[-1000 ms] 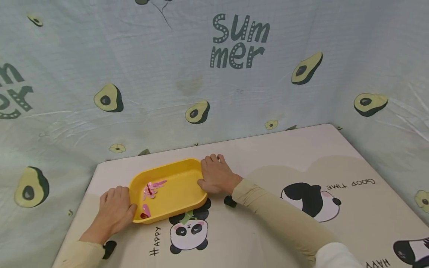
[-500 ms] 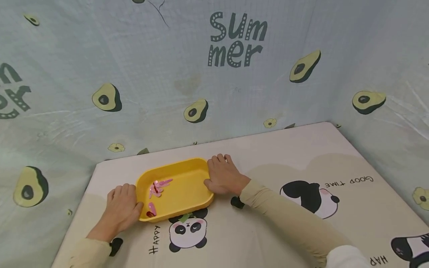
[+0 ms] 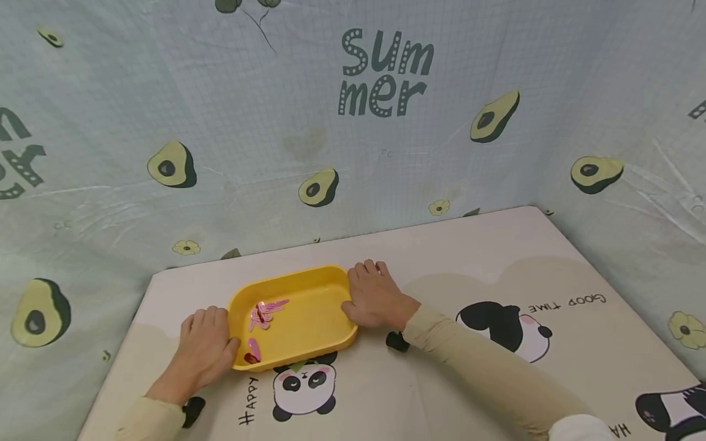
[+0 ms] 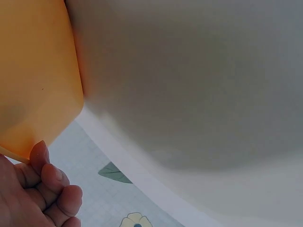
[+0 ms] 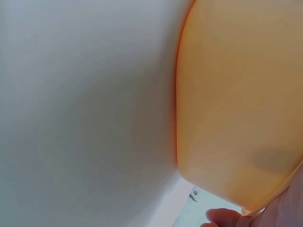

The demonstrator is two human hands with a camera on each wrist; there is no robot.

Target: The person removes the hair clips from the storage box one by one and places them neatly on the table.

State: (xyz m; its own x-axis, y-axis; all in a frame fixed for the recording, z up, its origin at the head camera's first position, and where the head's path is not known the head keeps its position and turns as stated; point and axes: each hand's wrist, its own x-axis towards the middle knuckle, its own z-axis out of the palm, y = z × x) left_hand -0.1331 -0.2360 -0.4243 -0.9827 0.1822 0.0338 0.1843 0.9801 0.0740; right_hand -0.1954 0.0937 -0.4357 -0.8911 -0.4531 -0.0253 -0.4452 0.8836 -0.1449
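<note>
On the panda-print surface (image 3: 375,404) lies the yellow tray (image 3: 309,324), its long axis running from the left hand (image 3: 205,346) to the right hand (image 3: 377,300), each gripping the end beside it; inside, pink pieces (image 3: 261,316) lie nearer the left hand.

head: high, forward-down, farthest | left wrist: close, facing tray (image 4: 40,66) end | right wrist: close, opposite end | shared: tray

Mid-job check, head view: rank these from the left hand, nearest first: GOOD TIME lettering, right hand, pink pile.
1. Pink pile: in the tray, toward the end by the left hand.
2. Right hand: at the tray's right end.
3. GOOD TIME lettering: on the tabletop, farther right.
</note>
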